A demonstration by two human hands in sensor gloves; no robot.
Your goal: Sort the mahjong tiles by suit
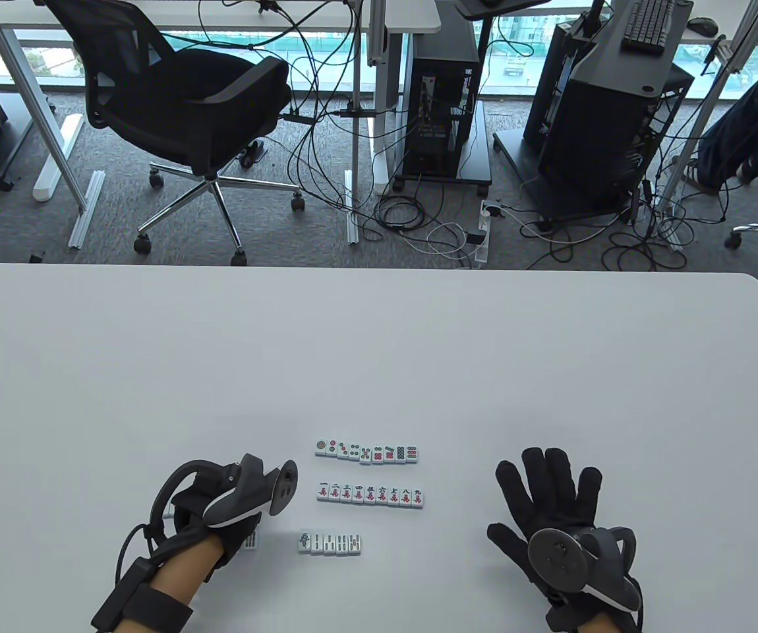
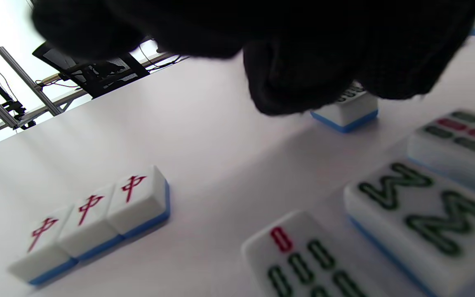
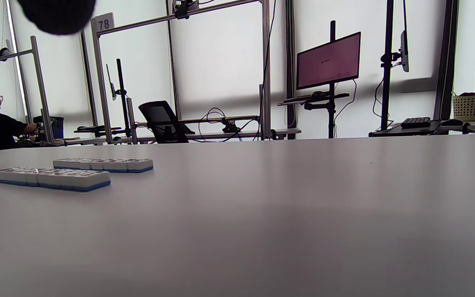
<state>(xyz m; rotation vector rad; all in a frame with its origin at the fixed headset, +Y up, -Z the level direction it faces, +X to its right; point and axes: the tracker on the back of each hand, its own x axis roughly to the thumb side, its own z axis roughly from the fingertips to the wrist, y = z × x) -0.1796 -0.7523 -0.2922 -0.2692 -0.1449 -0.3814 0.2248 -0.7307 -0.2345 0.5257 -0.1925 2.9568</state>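
Overhead view; low wrist views share tile rows (image 1: 369, 493).

Left hand (image 1: 221, 521) lies near the table's near edge, fingers curled under; right hand (image 1: 553, 514) rests flat, fingers spread.

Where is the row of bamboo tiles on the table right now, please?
In the table view, the bamboo row lies nearest the person, below the character row, just right of the left hand.

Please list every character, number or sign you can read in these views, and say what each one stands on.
"78": white placard on the metal frame, right wrist view.
"中" in red: each of three tiles, left wrist view.
"一" to "九" over a red character: middle tile row, table view; small, partly guessed.
Pink monitor: text too small to read.
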